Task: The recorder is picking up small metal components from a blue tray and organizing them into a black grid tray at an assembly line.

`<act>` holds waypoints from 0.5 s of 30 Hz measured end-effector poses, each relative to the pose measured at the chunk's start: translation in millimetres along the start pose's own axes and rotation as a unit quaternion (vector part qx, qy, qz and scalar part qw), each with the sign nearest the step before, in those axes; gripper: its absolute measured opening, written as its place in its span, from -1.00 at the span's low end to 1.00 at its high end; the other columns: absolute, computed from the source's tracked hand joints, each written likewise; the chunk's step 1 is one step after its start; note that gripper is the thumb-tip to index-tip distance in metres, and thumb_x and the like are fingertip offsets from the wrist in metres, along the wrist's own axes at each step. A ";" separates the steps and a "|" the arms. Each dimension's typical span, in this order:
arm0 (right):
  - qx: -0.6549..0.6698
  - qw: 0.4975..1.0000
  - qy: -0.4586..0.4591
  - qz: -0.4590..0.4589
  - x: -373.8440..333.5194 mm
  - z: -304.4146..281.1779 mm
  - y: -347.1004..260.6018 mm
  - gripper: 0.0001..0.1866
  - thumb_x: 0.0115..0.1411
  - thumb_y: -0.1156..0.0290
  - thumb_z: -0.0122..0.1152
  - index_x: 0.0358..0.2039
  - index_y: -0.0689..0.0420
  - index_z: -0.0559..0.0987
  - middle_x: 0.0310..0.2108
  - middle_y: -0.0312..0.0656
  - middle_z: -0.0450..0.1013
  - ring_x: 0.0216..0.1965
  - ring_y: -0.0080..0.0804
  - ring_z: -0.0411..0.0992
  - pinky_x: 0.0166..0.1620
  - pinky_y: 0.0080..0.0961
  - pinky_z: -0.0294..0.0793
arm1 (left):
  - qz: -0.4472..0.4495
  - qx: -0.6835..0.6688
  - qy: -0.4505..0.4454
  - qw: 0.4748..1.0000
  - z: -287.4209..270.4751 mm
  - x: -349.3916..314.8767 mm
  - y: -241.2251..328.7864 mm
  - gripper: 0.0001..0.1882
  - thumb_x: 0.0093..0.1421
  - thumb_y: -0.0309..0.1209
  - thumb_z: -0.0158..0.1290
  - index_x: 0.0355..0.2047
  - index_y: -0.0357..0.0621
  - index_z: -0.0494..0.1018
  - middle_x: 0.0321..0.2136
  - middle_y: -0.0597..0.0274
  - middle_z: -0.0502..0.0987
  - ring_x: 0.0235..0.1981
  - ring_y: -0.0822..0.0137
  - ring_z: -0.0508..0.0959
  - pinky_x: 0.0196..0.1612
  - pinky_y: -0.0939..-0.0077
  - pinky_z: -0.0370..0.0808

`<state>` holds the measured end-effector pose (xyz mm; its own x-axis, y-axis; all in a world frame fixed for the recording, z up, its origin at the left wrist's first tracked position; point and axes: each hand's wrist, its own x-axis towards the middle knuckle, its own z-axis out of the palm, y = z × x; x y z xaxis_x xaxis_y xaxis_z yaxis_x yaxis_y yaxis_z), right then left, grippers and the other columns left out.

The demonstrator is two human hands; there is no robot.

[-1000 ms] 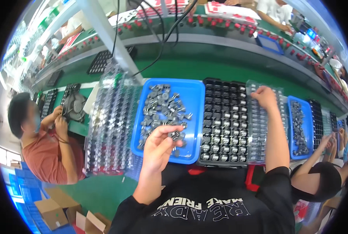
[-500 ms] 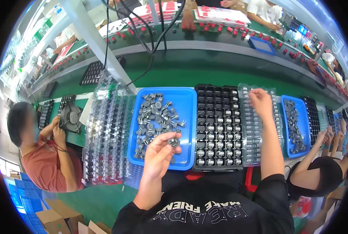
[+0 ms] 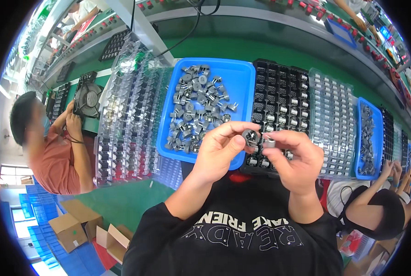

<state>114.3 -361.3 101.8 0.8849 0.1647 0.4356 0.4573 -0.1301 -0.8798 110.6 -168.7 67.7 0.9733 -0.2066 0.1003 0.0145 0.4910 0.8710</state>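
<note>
Between the thumb and fingers of my left hand (image 3: 216,149) is a round dark grey part (image 3: 250,136), its recessed face turned toward me. My right hand (image 3: 299,158) pinches a small silver cylinder (image 3: 269,142) close beside it; whether the two pieces touch I cannot tell. Both hands are over the gap between a blue tray (image 3: 240,89) and a black compartment tray (image 3: 274,80). Several loose grey round parts (image 3: 197,96) with metal pins lie in the blue tray. Silver cylinders fill some compartments of the black tray, mostly the nearer ones.
A clear plastic tray (image 3: 332,106) of silver cylinders lies right of the black one, then another blue tray (image 3: 362,171). Clear trays (image 3: 132,110) stand stacked at left. Co-workers sit on both sides, one at left beside a black fan (image 3: 88,97). Cables hang above.
My right hand has come back from the clear tray on the right and now holds a silver cylinder beside the grey part in my left hand. The view has tilted downward.
</note>
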 end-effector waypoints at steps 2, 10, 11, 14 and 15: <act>-0.079 0.989 -0.014 -0.128 10.2 2.7 -0.5 -0.69 -0.02 0.57 0.55 -0.22 0.26 0.68 -0.24 -0.10 0.62 -0.34 -0.41 0.58 -0.24 -0.54 0.57 | -0.019 -0.020 -0.024 0.999 -1.2 -2.6 1.5 -0.64 0.42 -0.31 0.07 0.11 -0.29 0.48 -0.08 0.19 0.59 -0.07 0.44 0.56 -0.03 0.48 0.56; -0.095 0.987 -0.024 -0.124 11.3 10.8 -6.5 -0.66 -0.06 0.49 0.57 -0.22 0.17 0.72 -0.32 -0.16 0.58 -0.30 -0.34 0.57 -0.26 -0.48 0.59 | 0.022 0.019 -0.022 0.999 -0.5 -8.2 4.5 -0.64 0.41 -0.36 0.08 0.11 -0.33 0.47 -0.02 0.17 0.58 -0.01 0.43 0.53 0.07 0.45 0.49; -0.095 0.988 -0.027 -0.121 10.8 10.7 -6.2 -0.66 -0.07 0.49 0.58 -0.22 0.17 0.72 -0.32 -0.16 0.58 -0.30 -0.35 0.57 -0.26 -0.48 0.59 | 0.039 0.028 -0.020 0.999 -0.1 -8.7 4.0 -0.65 0.40 -0.37 0.09 0.10 -0.34 0.47 -0.01 0.16 0.58 0.00 0.42 0.54 0.08 0.44 0.49; -0.095 0.986 -0.036 -0.129 4.5 10.1 3.5 -0.67 -0.03 0.37 0.58 -0.23 0.18 0.72 -0.30 -0.15 0.59 -0.30 -0.33 0.57 -0.23 -0.49 0.55 | 0.023 0.019 -0.020 0.999 -0.4 -12.5 2.9 -0.66 0.39 -0.39 0.10 0.09 -0.35 0.48 0.00 0.14 0.58 0.00 0.40 0.54 0.08 0.42 0.50; -0.098 0.986 -0.036 -0.128 2.4 10.6 4.6 -0.67 -0.03 0.37 0.58 -0.23 0.18 0.72 -0.30 -0.15 0.59 -0.30 -0.33 0.57 -0.23 -0.49 0.55 | 0.022 0.016 -0.021 0.999 -1.4 -14.2 1.4 -0.66 0.39 -0.39 0.10 0.09 -0.35 0.48 0.00 0.14 0.58 0.00 0.40 0.54 0.08 0.42 0.50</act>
<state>117.6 -351.1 96.7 0.7330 0.2852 0.6176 0.6794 -0.2603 -0.6860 97.1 -163.9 66.8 0.9620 -0.2214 0.1596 -0.0371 0.4733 0.8801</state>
